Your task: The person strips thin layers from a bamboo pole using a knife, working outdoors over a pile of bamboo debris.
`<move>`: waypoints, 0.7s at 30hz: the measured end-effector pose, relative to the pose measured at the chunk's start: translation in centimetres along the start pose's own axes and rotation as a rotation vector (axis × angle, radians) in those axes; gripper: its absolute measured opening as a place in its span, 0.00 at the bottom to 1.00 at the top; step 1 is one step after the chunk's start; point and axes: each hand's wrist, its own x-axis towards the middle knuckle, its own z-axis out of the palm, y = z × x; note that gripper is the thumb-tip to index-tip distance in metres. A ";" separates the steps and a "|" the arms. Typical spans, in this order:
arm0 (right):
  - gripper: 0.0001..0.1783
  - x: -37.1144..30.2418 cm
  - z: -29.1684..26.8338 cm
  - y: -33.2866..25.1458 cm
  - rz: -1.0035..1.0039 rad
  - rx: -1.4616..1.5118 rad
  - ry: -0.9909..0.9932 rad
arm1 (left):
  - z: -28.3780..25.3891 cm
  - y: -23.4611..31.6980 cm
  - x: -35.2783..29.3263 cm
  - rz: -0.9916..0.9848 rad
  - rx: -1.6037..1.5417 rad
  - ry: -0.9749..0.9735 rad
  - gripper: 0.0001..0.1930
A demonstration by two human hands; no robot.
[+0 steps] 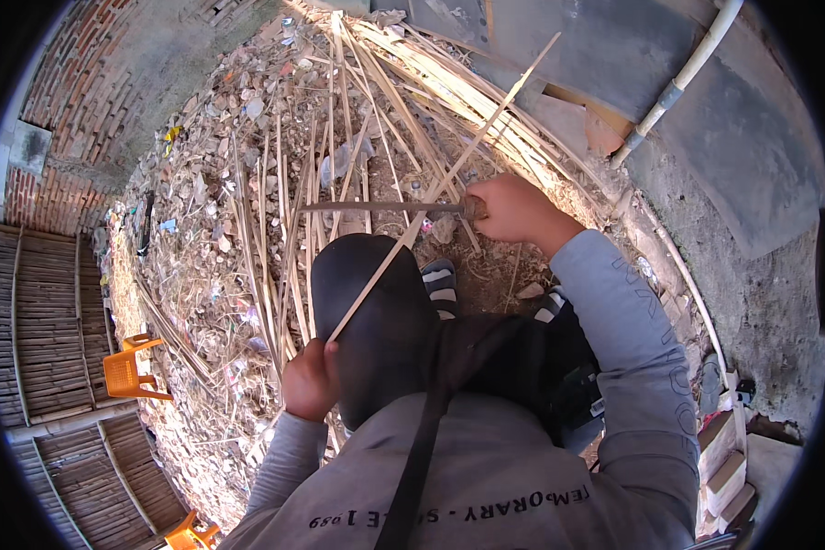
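Observation:
Over my raised knee, my left hand [311, 379] is closed on the lower end of a long, pale bamboo strip [486, 127]. The strip runs slantwise up to the right. In my right hand [513, 213] is the handle of a long, dark-bladed knife [376, 206]. Its blade points left and crosses the strip just beyond my knee; whether it cuts in or only touches I cannot tell. Several more bamboo strips [344, 92] lie on the ground ahead of me, and a thicker bundle of strips [422, 69] rests along the wall at the far right.
Rubble and litter [202, 211] cover the ground to my left. An orange plastic chair [133, 371] stands beside a bamboo-slat panel [50, 321]. A brick wall [73, 101] rises at the far left. To the right are a concrete wall [733, 312], a pale pipe [683, 78] and stacked bricks [726, 481].

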 end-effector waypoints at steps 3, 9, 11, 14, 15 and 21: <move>0.19 0.4 -0.1 2.8 0.134 0.187 0.083 | 0.4 0.3 0.8 0.018 0.034 0.042 0.19; 0.18 -0.1 -0.6 0.1 0.029 0.079 0.034 | 0.8 0.2 0.0 -0.014 0.072 0.087 0.18; 0.18 0.6 0.6 2.1 0.025 0.138 0.018 | 0.8 0.3 0.5 0.012 0.055 0.069 0.17; 0.12 0.4 0.6 3.6 0.169 0.166 0.182 | 0.5 0.5 1.3 0.004 0.093 0.031 0.15; 0.11 0.5 0.7 2.8 0.137 0.143 0.212 | 0.3 0.2 1.0 -0.001 0.091 0.017 0.15; 0.17 0.5 -0.1 0.5 0.064 0.058 0.081 | 0.8 0.2 0.7 -0.026 0.103 0.088 0.14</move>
